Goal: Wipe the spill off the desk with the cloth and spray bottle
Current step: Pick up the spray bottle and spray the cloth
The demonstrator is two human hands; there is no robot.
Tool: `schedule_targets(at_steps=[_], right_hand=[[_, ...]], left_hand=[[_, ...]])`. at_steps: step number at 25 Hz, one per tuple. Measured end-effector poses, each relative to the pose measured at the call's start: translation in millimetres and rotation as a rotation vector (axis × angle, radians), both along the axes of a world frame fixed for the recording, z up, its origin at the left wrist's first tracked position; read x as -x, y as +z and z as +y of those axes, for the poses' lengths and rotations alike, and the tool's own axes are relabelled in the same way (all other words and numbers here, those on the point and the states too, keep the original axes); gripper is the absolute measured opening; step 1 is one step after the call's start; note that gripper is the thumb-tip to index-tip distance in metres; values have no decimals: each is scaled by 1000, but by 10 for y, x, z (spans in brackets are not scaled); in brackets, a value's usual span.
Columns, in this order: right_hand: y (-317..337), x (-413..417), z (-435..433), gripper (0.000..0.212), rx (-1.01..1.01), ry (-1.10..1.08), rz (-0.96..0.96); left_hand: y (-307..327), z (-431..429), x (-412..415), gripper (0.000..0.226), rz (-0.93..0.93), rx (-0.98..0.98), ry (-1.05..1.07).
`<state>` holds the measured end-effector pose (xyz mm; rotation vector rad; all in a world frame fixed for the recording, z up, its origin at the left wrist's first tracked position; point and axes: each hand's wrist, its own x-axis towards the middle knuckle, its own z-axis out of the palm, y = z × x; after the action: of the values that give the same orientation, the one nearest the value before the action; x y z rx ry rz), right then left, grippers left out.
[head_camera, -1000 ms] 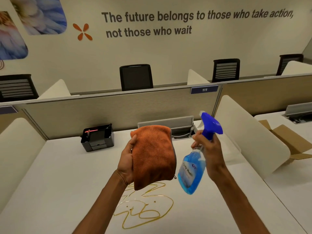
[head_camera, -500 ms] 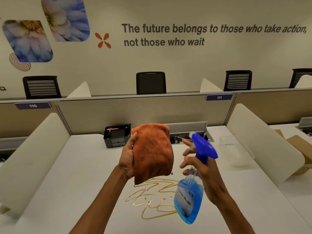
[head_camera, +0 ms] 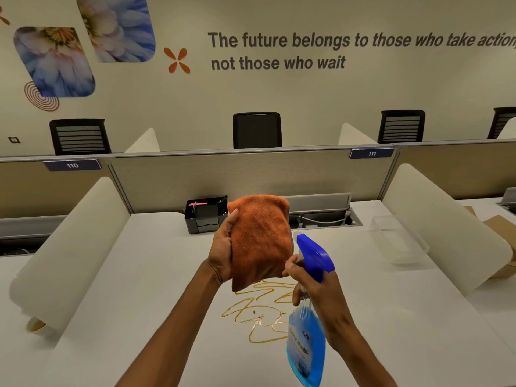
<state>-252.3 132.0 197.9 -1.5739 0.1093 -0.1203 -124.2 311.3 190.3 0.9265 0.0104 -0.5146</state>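
Note:
My left hand [head_camera: 222, 248] holds a folded orange cloth [head_camera: 261, 241] upright above the white desk [head_camera: 139, 289]. My right hand [head_camera: 315, 286] grips the neck of a blue spray bottle [head_camera: 307, 344], its blue trigger head [head_camera: 314, 256] pointing at the cloth from close by and its body tilted down toward me. A yellow squiggly spill [head_camera: 257, 314] lies on the desk below both hands, partly hidden by the cloth and the bottle.
A black desk organiser [head_camera: 205, 216] stands at the back of the desk beside a cable tray [head_camera: 321, 216]. A clear plastic box [head_camera: 396, 241] sits at the right. Curved cream dividers [head_camera: 72, 247] [head_camera: 446, 227] flank the desk. Cardboard [head_camera: 499, 227] lies beyond the right divider.
The view has turned left. My right hand has brought the bottle lower and nearer the cloth, its nozzle now close to the fabric. The cloth stays held up.

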Motion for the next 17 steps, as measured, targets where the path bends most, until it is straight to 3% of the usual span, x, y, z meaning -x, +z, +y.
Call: schedule_targets(at_steps=[3,7,12,17], right_hand=[[-58,44,57,37,-58,-64,43],[-108,49,121,20,-20,-55,65],[-129,34,145,21,-11,-116,84],[-35,20,208,26,-15,-43,69]], left_hand=[[-18,-8,20,74,12,14,-10],[-25,-20,29,78,5,58,-49],[-48,-14,40,80,11,71,-49],[-76,-39,41,79,14,57,-56]])
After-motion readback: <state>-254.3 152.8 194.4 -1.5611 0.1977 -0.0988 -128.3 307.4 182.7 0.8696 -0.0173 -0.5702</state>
